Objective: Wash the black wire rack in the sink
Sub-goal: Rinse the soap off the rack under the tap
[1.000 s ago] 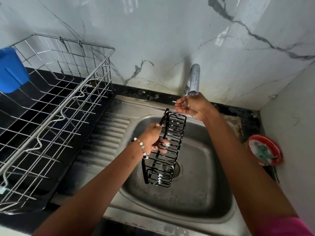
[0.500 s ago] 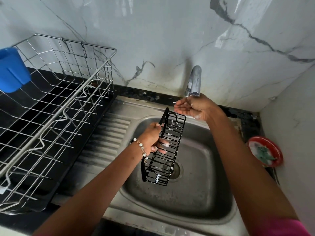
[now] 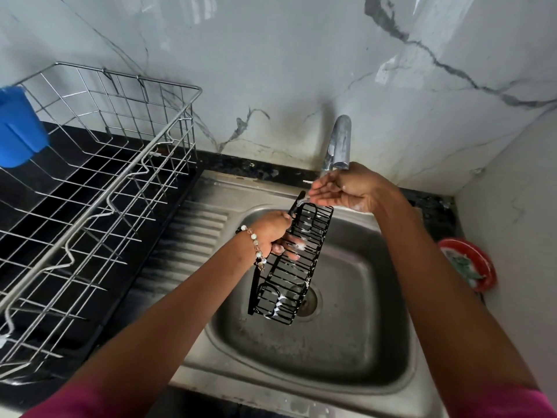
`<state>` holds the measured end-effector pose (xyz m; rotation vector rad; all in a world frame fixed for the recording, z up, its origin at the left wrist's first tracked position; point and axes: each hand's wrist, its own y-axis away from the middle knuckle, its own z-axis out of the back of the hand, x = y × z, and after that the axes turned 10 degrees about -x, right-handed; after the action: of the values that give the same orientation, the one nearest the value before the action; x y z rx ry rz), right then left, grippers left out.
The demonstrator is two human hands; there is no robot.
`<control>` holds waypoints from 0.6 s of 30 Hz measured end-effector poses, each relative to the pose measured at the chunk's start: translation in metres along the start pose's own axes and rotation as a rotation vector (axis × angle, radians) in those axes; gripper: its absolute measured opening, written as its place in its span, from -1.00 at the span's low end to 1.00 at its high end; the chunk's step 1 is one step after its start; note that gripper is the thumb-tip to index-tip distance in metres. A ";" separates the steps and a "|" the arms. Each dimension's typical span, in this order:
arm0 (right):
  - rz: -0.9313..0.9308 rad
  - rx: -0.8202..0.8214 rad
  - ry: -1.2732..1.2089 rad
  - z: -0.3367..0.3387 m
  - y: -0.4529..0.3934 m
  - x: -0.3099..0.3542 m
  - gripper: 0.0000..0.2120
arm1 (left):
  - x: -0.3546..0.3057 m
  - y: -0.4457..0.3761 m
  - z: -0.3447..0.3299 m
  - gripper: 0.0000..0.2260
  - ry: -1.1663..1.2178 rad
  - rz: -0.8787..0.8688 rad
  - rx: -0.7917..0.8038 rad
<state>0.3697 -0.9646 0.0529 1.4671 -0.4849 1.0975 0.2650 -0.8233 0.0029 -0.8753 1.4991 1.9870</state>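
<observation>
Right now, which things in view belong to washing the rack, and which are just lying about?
In use:
black wire rack, soapy, held over the basin
left hand, gripping the rack
right hand, cupped under the spout
tap
sink

Lying about:
steel dish rack on the counter
blue cup at its edge
red dish by the right wall

We see two bare forearms with short pink sleeves (image 3: 512, 402) at the bottom edge. Left wrist wears a beaded bracelet (image 3: 256, 244), pale and dark beads, small charm hanging.
</observation>
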 end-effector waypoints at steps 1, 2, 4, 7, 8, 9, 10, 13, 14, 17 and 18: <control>0.002 -0.024 0.022 0.002 0.001 -0.001 -0.79 | -0.001 -0.001 -0.001 -0.77 -0.009 0.008 0.016; 0.002 -0.029 0.020 0.004 0.000 -0.001 -0.78 | -0.003 -0.002 -0.003 -0.78 -0.013 0.017 0.031; -0.011 -0.002 0.000 0.007 0.001 -0.001 -0.77 | -0.007 -0.004 -0.005 -0.79 0.007 0.029 0.057; -0.006 -0.045 0.041 0.011 0.002 -0.001 -0.80 | -0.014 -0.003 -0.007 -0.79 0.039 0.051 0.087; -0.007 -0.033 0.022 0.013 0.003 -0.001 -0.79 | -0.016 -0.003 -0.008 -0.80 0.049 0.062 0.109; -0.006 -0.010 -0.001 0.014 0.003 0.000 -0.79 | -0.017 -0.004 -0.009 -0.81 0.061 0.072 0.125; -0.004 0.002 -0.006 0.014 0.003 0.000 -0.79 | -0.018 -0.004 -0.010 -0.79 0.076 0.077 0.135; -0.009 -0.021 0.036 0.015 0.005 0.000 -0.78 | -0.019 -0.003 -0.011 -0.72 0.119 0.086 0.154; -0.014 0.005 0.020 0.015 0.006 0.000 -0.77 | -0.019 -0.002 -0.011 -0.72 0.132 0.092 0.159; -0.016 0.054 0.019 0.013 0.009 -0.001 -0.76 | -0.017 0.001 -0.012 -0.71 0.202 0.109 0.154; -0.013 0.044 0.038 0.012 0.011 -0.001 -0.77 | -0.016 0.002 -0.012 -0.71 0.223 0.109 0.146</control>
<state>0.3648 -0.9789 0.0594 1.4835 -0.4266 1.1303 0.2762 -0.8359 0.0139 -0.9986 1.8270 1.8755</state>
